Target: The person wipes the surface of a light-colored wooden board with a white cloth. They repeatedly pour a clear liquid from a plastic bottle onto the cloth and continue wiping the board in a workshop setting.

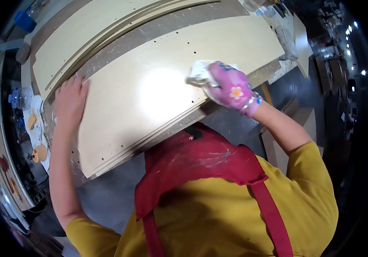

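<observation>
A pale cream panel (119, 103) with small dark holes lies across the workbench in front of me, on top of at least one similar board. My right hand (234, 89), in a pink flowered glove, grips a crumpled white cloth (202, 73) and presses it on the panel toward its right part. Bare and ungloved, my left hand (70, 100) rests at the panel's left end, its fingers stretched out. My left thumb is hard to make out.
Behind the panel lies another stack of pale boards (77, 47). Plastic bottles (20, 98), a white cloth (36, 122) and an orange-tan roll (39, 153) stand at the left. A blue container (24, 21) sits far left. Brown cardboard-like boxes (295, 124) are low at right.
</observation>
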Demonstrator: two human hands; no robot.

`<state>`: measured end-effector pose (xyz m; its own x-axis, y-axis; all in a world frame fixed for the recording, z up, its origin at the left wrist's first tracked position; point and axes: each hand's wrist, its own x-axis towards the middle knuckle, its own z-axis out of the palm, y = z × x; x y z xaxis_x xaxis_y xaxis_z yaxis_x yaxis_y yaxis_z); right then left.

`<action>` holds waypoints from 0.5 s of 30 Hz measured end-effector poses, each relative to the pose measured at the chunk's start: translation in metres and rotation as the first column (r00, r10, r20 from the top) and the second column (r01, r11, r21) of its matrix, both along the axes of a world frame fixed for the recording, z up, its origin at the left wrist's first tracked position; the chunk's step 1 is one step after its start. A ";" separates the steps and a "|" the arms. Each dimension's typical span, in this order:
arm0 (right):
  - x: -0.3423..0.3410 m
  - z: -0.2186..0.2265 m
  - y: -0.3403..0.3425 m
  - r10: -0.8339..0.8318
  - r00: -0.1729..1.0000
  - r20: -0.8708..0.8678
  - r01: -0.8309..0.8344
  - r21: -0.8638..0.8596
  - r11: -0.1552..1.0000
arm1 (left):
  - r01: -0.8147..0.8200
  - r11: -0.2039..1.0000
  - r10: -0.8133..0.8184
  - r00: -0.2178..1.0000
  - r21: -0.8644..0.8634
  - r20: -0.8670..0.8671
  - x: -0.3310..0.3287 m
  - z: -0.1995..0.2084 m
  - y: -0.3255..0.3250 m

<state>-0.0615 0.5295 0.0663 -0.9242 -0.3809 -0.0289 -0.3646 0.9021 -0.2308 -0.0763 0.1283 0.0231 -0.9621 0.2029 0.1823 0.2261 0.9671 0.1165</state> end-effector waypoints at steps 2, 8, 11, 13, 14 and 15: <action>0.016 0.000 -0.039 0.254 0.966 -0.057 -0.260 -0.156 0.953 | 0.039 0.991 -0.038 0.999 0.125 -0.014 -0.022 0.010 0.056; 0.012 0.003 -0.015 0.159 0.986 0.058 -0.156 -0.049 0.987 | 0.024 0.975 -0.042 0.996 0.222 0.077 -0.034 -0.010 0.101; 0.020 0.010 -0.030 0.226 0.971 0.078 -0.222 -0.052 0.974 | 0.018 0.979 -0.043 0.992 0.203 0.117 -0.035 -0.004 0.107; 0.029 0.003 -0.052 0.412 0.911 0.019 -0.409 -0.098 0.907 | 0.033 0.976 -0.059 0.992 0.216 0.114 -0.036 -0.001 0.107; 0.026 0.003 -0.043 0.375 0.926 0.041 -0.365 -0.159 0.917 | 0.047 0.971 -0.073 0.992 0.235 0.105 -0.036 -0.003 0.107; 0.021 0.012 -0.036 0.280 0.950 0.137 -0.275 -0.056 0.960 | 0.047 0.968 -0.074 0.992 0.248 0.101 -0.035 -0.004 0.104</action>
<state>-0.0410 0.4937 0.0781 -0.7693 -0.6247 -0.1338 -0.5603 0.7603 -0.3286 -0.1112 0.2319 0.0191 -0.9661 0.2238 0.1291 0.2565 0.8909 0.3748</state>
